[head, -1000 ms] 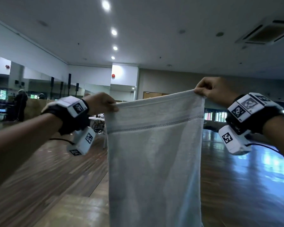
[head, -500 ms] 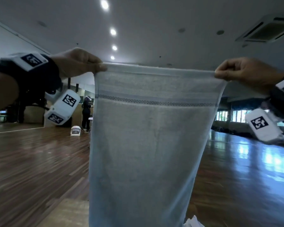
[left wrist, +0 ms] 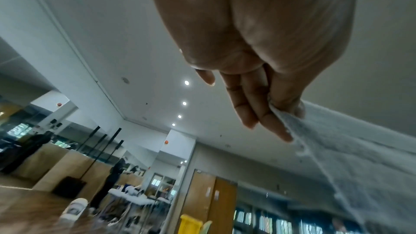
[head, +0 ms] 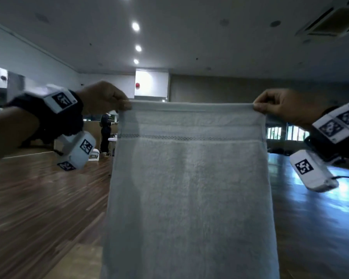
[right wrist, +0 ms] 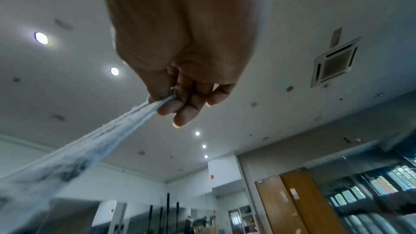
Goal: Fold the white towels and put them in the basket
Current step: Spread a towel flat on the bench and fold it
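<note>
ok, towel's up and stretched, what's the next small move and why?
Probably bring the left hand and right hand together to halve the white towel. Each pinches a top corner, the top edge is taut, and the towel hangs flat and unfolded. No basket in view.

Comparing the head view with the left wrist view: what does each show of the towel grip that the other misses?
Head view only: both top corners at once, the right hand pinching one, the white towel stretched flat between the hands and hanging down, its woven stripe level.

Left wrist view only: the underside of the grip, with the thumb on the towel corner and the fingers lying fairly straight along the cloth; also a yellow bin on the floor.

Both: the left hand holding the towel's top corner. Neither shows a basket.
</note>
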